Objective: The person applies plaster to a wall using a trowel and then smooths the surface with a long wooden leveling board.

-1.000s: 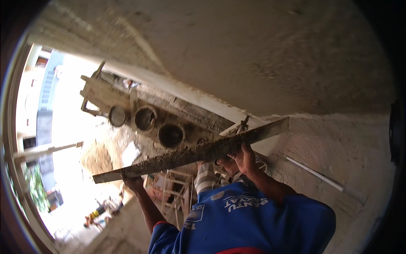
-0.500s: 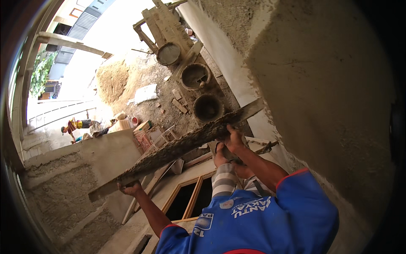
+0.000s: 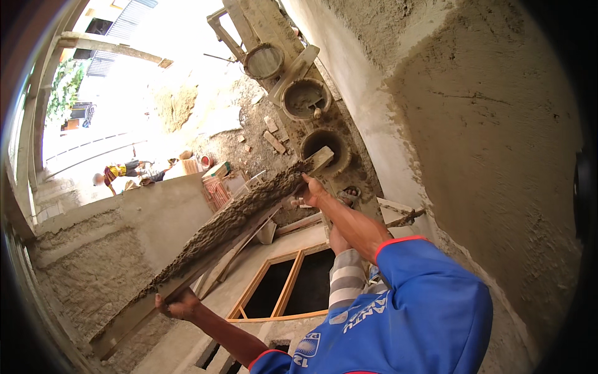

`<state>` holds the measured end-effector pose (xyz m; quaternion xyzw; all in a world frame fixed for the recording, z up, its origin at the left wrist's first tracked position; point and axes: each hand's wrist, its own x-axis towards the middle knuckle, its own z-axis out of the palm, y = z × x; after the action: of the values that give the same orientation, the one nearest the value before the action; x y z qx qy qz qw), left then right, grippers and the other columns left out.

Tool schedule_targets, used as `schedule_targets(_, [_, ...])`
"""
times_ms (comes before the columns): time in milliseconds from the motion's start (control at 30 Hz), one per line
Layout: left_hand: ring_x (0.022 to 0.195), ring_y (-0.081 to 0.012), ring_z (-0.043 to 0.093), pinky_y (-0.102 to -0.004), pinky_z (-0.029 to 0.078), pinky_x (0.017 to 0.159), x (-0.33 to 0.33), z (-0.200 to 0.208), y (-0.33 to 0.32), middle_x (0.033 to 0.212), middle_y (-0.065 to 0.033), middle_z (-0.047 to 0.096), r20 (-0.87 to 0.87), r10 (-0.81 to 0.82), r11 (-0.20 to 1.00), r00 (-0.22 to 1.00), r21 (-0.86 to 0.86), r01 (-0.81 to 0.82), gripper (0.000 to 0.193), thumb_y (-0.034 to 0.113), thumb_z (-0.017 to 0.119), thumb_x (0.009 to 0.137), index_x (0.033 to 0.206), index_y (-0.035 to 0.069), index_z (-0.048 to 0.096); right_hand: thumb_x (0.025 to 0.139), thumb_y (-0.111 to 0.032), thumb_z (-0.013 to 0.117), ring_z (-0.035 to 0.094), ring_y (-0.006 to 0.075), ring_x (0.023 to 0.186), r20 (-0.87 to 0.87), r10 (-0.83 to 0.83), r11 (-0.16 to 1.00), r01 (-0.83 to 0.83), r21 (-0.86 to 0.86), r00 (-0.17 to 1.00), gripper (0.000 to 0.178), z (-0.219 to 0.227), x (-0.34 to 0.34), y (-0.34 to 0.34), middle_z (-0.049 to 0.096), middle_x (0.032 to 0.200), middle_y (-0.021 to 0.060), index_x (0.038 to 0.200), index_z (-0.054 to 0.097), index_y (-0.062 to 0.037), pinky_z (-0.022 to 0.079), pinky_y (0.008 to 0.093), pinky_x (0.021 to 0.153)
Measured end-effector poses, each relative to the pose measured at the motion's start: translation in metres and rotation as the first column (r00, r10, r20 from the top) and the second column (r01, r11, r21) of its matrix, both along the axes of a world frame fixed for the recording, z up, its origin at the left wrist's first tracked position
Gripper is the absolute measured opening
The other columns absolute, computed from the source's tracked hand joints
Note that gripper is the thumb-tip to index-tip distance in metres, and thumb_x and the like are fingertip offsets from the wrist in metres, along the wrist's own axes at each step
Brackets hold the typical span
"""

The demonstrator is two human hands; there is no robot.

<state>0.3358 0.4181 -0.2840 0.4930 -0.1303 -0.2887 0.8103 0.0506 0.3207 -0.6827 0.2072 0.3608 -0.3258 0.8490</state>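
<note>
A long wooden straightedge board (image 3: 124, 325) slants from the lower left up toward the middle, held in both my hands. Wet mortar (image 3: 230, 225) lies in a thick, rough strip along its upper face. My left hand (image 3: 179, 305) is closed on the board's near edge toward its lower left end. Farther up, my right hand (image 3: 314, 192) grips the same edge close to the upper end. That end reaches over part of a bucket (image 3: 341, 163) with a dark inside.
Beyond stand a bucket of mortar (image 3: 301, 111) with a tool in it and another filled bucket (image 3: 263, 61), on a mortar-stained plank (image 3: 255, 19). At right rises a partly plastered wall (image 3: 492, 143). A wooden window frame (image 3: 280, 283) lies below. Another person (image 3: 118, 174) is far left.
The board has moved left and down, away from the right-hand wall, and tilted so its mortar-covered face shows more. Both hands went with it, still gripping. My view has shifted slightly.
</note>
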Motion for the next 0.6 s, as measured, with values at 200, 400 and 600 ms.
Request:
schedule_targets(200, [0.081,-0.0236,0.057,-0.0401,0.049,0.078,-0.060,-0.099,-0.019,0.083,-0.0089,0.058,0.122,-0.119,0.992,0.985,-0.021,0.123,0.015,0.019,0.059,0.076,0.086,0.008,0.057,0.087,-0.060,0.044,0.030,0.0471,0.127,-0.372,0.404,0.911,-0.405,0.078,0.836,0.079,0.026,-0.056,0.002,0.029,0.143,0.0221,0.146,0.014,-0.0161,0.026,0.0724,0.092])
schedule_targets(400, [0.084,-0.0142,0.055,-0.0315,0.045,0.080,-0.166,-0.180,-0.044,0.097,-0.0039,0.059,0.337,-0.222,0.946,0.915,0.300,0.119,0.025,0.000,0.064,0.073,0.097,0.000,0.058,0.086,-0.059,0.046,0.032,0.0446,0.125,-0.555,0.352,0.920,-0.387,0.058,0.754,0.080,0.034,-0.192,0.063,0.032,0.142,0.0204,0.147,0.012,-0.0185,0.029,0.0691,0.094])
schedule_targets(600, [0.081,-0.0141,0.055,-0.0304,0.045,0.079,-0.183,-0.164,-0.046,0.092,-0.0030,0.060,0.379,-0.327,0.917,0.866,0.349,0.194,0.022,0.006,0.067,0.071,0.091,0.000,0.060,0.087,-0.055,0.049,0.047,0.0366,0.112,-0.668,0.311,0.950,-0.251,0.188,0.676,0.071,0.030,-0.300,0.137,0.043,0.132,0.0156,0.143,0.026,-0.0167,0.037,0.0637,0.089])
